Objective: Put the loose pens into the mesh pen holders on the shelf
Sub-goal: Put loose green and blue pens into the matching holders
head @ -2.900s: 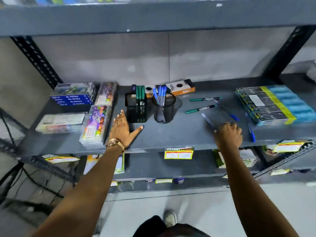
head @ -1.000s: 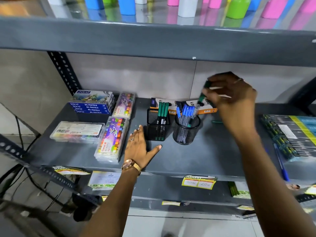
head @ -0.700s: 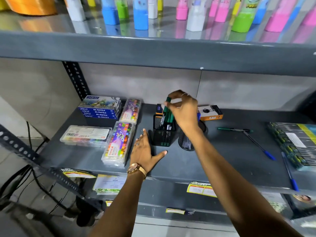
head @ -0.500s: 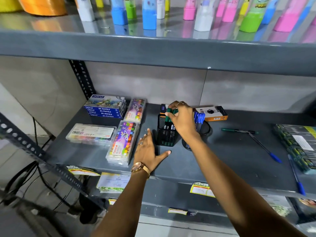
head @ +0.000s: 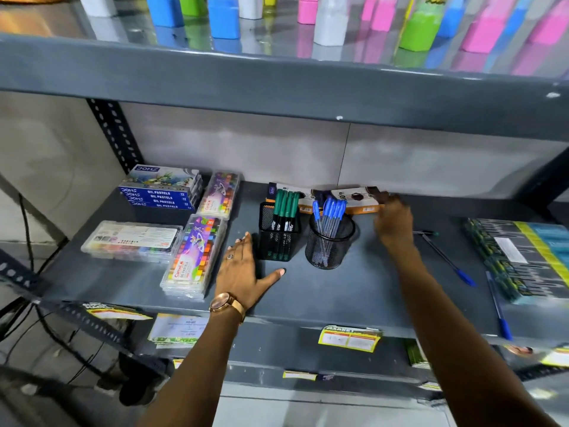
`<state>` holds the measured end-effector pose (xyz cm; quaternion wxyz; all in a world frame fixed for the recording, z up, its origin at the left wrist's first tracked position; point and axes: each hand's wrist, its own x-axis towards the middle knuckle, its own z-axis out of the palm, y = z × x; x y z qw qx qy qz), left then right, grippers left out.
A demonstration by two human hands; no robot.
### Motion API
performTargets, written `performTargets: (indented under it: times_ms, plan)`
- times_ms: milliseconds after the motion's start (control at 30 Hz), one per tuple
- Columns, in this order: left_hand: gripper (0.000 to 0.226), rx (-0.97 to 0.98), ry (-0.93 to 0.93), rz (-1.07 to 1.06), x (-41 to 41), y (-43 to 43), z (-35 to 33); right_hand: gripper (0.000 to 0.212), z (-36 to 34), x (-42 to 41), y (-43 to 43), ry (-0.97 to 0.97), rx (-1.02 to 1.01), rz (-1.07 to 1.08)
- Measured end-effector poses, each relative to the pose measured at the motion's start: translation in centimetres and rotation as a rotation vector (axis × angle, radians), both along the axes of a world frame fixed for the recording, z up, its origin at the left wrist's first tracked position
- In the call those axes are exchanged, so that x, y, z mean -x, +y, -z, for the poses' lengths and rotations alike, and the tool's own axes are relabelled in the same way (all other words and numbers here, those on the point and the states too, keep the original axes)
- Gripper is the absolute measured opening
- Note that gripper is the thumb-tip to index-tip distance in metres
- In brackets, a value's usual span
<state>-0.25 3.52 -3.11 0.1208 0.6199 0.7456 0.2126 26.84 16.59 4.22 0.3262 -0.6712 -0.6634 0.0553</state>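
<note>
Nearest, the left hand [head: 244, 274] lies flat and empty on the shelf [head: 323, 298]; 2 blue pens [head: 498, 306] lie loose at right. Farther, square holder [head: 278, 232] and round holder [head: 329, 245] stand filled. The right hand [head: 394, 223], blurred, grips nothing I can tell, near the green pen [head: 426, 233]. A hasty sweep could tip the round holder.

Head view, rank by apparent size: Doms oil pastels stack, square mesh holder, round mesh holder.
1. Doms oil pastels stack, clearly largest.
2-3. Square mesh holder and round mesh holder look about alike; not ranking them.
</note>
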Motion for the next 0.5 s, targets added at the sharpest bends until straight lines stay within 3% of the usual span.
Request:
performTargets:
  times_ms: [67, 133, 500]
  plan:
    - [0.116, -0.005, 0.012, 0.004, -0.1, -0.1, -0.1, 0.041, 2.3, -2.0, 0.2, -0.141, 0.268, 0.021]
    - [0.114, -0.004, 0.024, 0.011, -0.2, -0.1, -0.3, 0.04, 3.9, -3.1, 0.0, -0.248, 0.381, -0.007]
    - [0.114, -0.005, 0.027, 0.011, -0.2, -0.1, -0.4, 0.04, 5.1, -1.4, -3.6, -0.429, 0.264, -0.34]
